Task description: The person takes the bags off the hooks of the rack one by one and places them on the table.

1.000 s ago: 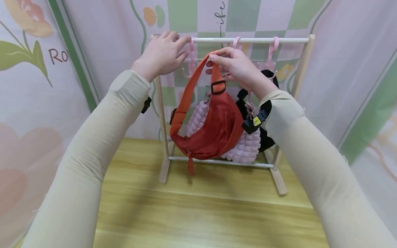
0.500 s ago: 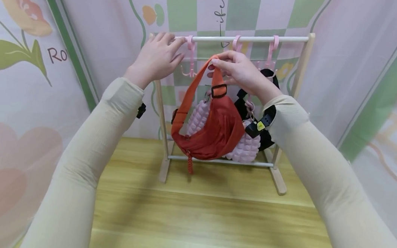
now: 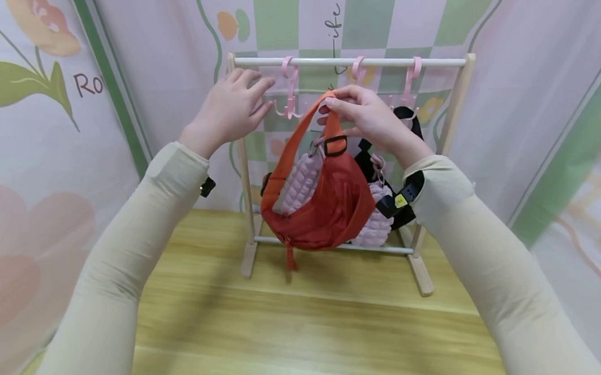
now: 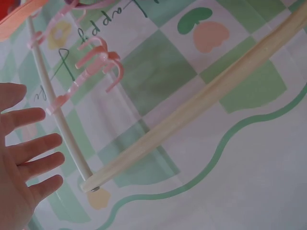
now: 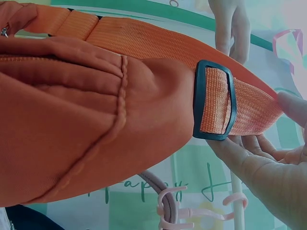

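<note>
My right hand (image 3: 368,114) pinches the top of the orange strap of a red waist bag (image 3: 325,211), which hangs below it in front of the rack. In the right wrist view, the thumb and fingers of that right hand (image 5: 273,177) are at the strap (image 5: 254,108), just beyond its black buckle (image 5: 230,103). My left hand (image 3: 228,107) holds nothing; its fingers are spread just below the rod's left end. Nearest to it is a pink hook (image 3: 291,96) with several prongs, hung on the rod with nothing on it. The left wrist view shows this hook (image 4: 98,62) beside the fingers.
The rack has a white top rod (image 3: 327,60) and wooden posts (image 3: 455,105). Behind the red bag hang a pink puffy bag (image 3: 301,182) and a black bag (image 3: 406,215). Another pink hook (image 3: 413,74) hangs at the right. A wooden tabletop (image 3: 298,323) lies in front.
My left hand has come off the rod and the pink hook, moving down and left. My right hand has lowered the red waist bag a little and shifted slightly right.
</note>
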`<state>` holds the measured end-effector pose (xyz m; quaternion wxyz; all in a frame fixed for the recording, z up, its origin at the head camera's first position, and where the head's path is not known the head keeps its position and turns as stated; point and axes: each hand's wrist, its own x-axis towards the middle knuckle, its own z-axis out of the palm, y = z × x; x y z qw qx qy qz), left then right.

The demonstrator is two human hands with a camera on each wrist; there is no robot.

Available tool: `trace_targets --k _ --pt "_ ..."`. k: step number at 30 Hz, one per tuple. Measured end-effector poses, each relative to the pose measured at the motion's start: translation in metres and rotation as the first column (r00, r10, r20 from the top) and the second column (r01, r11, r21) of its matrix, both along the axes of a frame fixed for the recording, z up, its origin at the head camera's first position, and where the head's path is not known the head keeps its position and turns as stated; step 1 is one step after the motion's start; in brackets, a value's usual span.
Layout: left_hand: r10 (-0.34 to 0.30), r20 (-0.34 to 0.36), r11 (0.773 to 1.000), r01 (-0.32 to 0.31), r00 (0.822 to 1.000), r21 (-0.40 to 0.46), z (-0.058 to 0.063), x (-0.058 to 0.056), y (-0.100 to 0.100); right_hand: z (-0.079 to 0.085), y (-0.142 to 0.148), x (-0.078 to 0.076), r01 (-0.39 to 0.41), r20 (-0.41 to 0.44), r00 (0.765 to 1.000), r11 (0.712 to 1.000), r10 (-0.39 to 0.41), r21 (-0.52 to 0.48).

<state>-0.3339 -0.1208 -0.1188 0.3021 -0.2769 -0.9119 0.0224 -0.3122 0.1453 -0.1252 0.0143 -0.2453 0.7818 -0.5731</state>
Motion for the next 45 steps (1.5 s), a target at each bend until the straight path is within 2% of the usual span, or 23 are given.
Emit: trace_targets --k 8,15,22,29,34,37,42,45 --pt "-0.035 -0.013 0.998 0.036 0.999 0.043 -0.014 0.004 -0.002 -0.005 0.002 0.001 -0.019 -0.011 1.000 1.000 0.019 -0.022" --pt "-0.073 0.050 0.990 0.066 0.996 0.121 -0.026 0.007 -0.003 -0.008 0.005 0.004 -0.027 -0.023 0.999 0.999 0.026 -0.025" --pt "-0.127 0.088 0.978 0.110 0.988 0.178 -0.037 0.010 -0.001 -0.013 0.006 0.005 -0.040 -0.015 0.999 0.997 0.040 -0.064" --pt "-0.176 0.113 0.963 0.148 0.978 0.225 -0.050 0.013 0.000 -0.015 0.009 0.008 -0.040 -0.035 0.999 0.998 0.038 -0.044" --pt "-0.224 0.153 0.943 0.174 0.962 0.283 -0.060 0.013 0.000 -0.016 0.009 0.010 -0.039 -0.040 0.998 0.998 0.037 -0.046" --pt "-0.256 0.192 0.927 0.185 0.947 0.326 -0.067 0.012 -0.001 -0.016 0.009 0.011 -0.040 -0.043 0.998 0.998 0.038 -0.048" --pt "-0.318 0.255 0.896 0.201 0.913 0.396 -0.078 0.015 0.001 -0.018 0.010 0.013 -0.038 -0.042 0.998 0.998 0.036 -0.042" --pt "-0.372 0.273 0.869 0.229 0.887 0.439 -0.084 0.016 0.003 -0.019 0.010 0.014 -0.041 -0.038 0.998 0.998 0.040 -0.047"
